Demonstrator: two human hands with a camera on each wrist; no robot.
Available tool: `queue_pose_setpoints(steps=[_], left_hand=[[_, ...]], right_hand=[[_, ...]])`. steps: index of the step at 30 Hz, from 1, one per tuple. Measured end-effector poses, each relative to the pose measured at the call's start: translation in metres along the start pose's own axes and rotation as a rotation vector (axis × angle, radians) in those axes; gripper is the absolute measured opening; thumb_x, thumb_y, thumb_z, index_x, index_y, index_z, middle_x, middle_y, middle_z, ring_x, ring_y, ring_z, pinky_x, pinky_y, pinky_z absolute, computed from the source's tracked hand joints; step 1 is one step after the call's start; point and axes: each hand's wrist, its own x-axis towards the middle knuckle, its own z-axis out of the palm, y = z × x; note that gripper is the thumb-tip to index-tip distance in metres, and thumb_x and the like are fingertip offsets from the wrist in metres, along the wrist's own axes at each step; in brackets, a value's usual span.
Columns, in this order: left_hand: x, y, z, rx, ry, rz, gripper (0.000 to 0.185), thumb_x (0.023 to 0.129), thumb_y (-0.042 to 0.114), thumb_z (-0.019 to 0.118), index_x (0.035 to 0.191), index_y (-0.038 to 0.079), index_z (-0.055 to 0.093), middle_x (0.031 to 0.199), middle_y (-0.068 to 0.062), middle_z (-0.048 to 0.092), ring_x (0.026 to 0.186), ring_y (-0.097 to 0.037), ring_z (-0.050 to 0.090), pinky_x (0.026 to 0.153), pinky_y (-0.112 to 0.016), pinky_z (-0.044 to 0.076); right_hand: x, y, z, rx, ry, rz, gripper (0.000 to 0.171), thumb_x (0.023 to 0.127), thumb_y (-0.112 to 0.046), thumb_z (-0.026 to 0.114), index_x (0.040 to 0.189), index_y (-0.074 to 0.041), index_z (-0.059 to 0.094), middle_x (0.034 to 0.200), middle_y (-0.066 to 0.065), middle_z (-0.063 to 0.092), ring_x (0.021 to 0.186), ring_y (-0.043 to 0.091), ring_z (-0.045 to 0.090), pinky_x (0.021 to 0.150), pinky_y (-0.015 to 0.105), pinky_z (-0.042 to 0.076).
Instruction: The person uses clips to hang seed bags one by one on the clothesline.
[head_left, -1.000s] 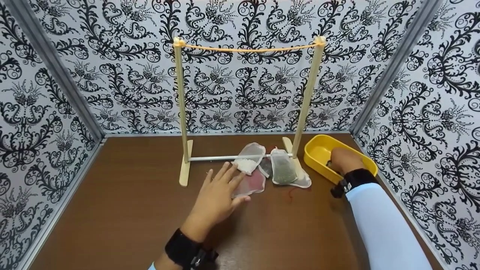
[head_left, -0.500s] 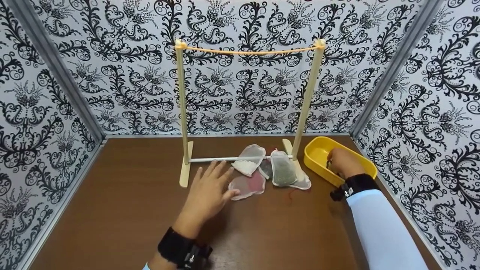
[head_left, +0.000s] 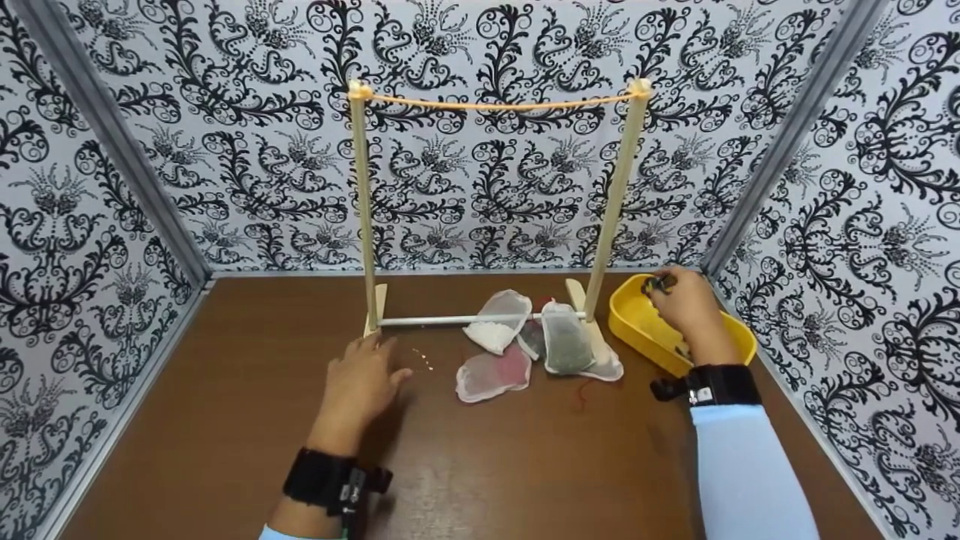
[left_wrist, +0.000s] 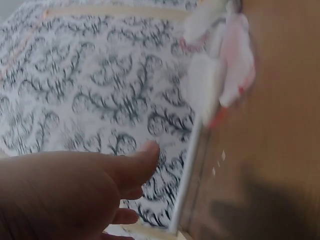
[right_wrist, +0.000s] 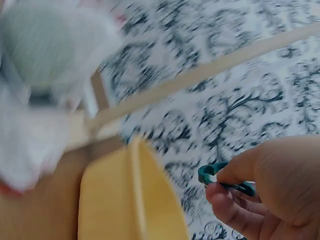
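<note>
My left hand (head_left: 373, 358) lies with relaxed fingers on the brown table, its fingertips next to the left foot of a wooden drying rack (head_left: 364, 217). It holds nothing, and the left wrist view shows the left hand (left_wrist: 125, 175) with straight fingers. My right hand (head_left: 664, 289) is raised over the far end of a yellow tray (head_left: 634, 321) and pinches a small teal clothespin (right_wrist: 216, 175). Three mesh pouches lie at the rack's base: a white one (head_left: 497, 320), a pink one (head_left: 495, 373) and a dark green one (head_left: 566, 339).
An orange string (head_left: 495, 103) runs between the rack's two posts, and a white rod (head_left: 427, 320) joins them low down. Patterned walls close in the table on three sides. Small white crumbs (head_left: 424, 360) lie beside my left hand.
My left hand has drawn back leftward from the pink pouch to the rack's left foot. My right hand has risen out of the yellow tray with the clothespin.
</note>
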Motion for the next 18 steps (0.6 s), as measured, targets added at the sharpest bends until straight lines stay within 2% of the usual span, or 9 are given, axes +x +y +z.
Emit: queue_pose_setpoints(steps=[3, 8, 14, 18], left_hand=[[0.002, -0.012, 0.004, 0.016, -0.009, -0.023, 0.061, 0.101, 0.043, 0.069, 0.151, 0.009, 0.057, 0.160, -0.017, 0.051, 0.144, -0.045, 0.050, 0.107, -0.074, 0.045], [0.003, -0.024, 0.008, 0.017, -0.032, -0.052, 0.053, 0.103, 0.039, 0.067, 0.145, 0.006, 0.062, 0.156, -0.017, 0.056, 0.141, -0.044, 0.054, 0.106, -0.073, 0.045], [0.004, -0.030, 0.013, 0.027, -0.025, -0.055, 0.044, 0.101, 0.040, 0.070, 0.127, 0.005, 0.071, 0.147, -0.017, 0.062, 0.134, -0.043, 0.060, 0.103, -0.072, 0.048], [0.002, -0.031, 0.015, 0.028, -0.006, -0.047, 0.036, 0.099, 0.039, 0.072, 0.111, 0.006, 0.074, 0.139, -0.016, 0.068, 0.125, -0.042, 0.065, 0.096, -0.070, 0.052]], right_hand=[[-0.005, -0.013, 0.005, 0.209, -0.008, 0.038, 0.044, 0.099, -0.010, 0.069, 0.140, 0.002, 0.061, 0.124, 0.028, 0.069, 0.085, 0.025, 0.077, 0.072, 0.034, 0.067], [-0.015, -0.037, 0.019, 0.497, -0.007, 0.008, 0.049, 0.095, -0.003, 0.074, 0.141, 0.004, 0.061, 0.117, 0.028, 0.073, 0.079, 0.014, 0.078, 0.075, 0.031, 0.067], [-0.021, -0.067, 0.031, 0.713, 0.024, -0.028, 0.053, 0.091, 0.003, 0.078, 0.141, 0.006, 0.060, 0.096, 0.005, 0.078, 0.078, 0.010, 0.079, 0.078, 0.032, 0.067], [-0.024, -0.081, 0.039, 0.775, 0.012, -0.031, 0.054, 0.092, 0.005, 0.075, 0.143, 0.003, 0.059, 0.103, 0.009, 0.077, 0.086, 0.014, 0.080, 0.086, 0.035, 0.066]])
